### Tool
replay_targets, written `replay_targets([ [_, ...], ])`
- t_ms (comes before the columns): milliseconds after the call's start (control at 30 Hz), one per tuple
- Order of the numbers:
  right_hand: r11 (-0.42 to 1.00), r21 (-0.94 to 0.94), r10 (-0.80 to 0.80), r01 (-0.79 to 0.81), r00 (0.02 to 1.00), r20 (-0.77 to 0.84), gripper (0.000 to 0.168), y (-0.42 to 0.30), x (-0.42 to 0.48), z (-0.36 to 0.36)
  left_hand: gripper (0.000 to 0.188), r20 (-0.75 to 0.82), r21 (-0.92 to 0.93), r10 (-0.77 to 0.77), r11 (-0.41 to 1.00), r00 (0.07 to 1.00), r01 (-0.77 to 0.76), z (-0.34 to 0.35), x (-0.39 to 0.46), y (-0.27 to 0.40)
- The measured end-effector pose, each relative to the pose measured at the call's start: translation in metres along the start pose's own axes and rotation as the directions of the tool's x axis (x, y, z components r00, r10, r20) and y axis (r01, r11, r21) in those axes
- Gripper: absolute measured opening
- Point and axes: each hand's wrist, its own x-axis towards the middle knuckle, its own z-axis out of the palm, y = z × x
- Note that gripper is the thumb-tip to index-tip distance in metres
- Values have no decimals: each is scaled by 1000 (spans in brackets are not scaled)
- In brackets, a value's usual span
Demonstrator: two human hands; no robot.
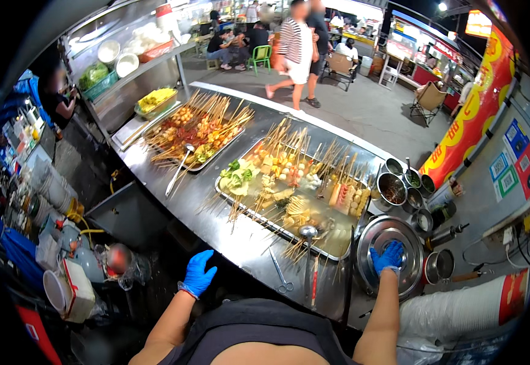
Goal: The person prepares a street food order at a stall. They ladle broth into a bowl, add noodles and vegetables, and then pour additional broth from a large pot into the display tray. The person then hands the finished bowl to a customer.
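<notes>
My right hand [387,258], in a blue glove, rests on a round stainless steel lid [366,250] at the right of the counter. My left hand [198,273], also gloved in blue, is by the counter's near edge, fingers apart and holding nothing. Before me a metal tray [283,235] holds skewered food in pale broth, with a ladle [308,232] lying at its near side. Farther left, a second tray [201,165] holds skewers in red sauce and a slotted or solid spoon [179,169]. Scissors [280,270] lie on the steel counter [192,200].
Metal pots of condiments [392,188] stand at the right, above stacked, plastic-wrapped bowls or cups [456,301]. A basin of yellow food [156,102] is at the far left corner. Two people [299,45] walk beyond the counter; another person [59,100] stands at the left.
</notes>
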Motion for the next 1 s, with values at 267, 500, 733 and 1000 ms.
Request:
replay_targets([
  [267,999,-48,19,-22,998,-56,103,3,6,13,54,-53,46,-153,987,987,156,12,-26,-38],
  [500,994,-105,12,-20,997,-73,101,-4,5,9,59,-57,21,-154,988,986,156,14,-6,-42],
  [733,962,203,-92,182,918,-387,78,4,13,15,57,-53,-11,-103,995,993,102,3,26,-48],
  [1000,85,966,-338,246,919,-205,29,-183,-169,11,64,-2,-71,43,997,999,-43,-17,86,-73],
])
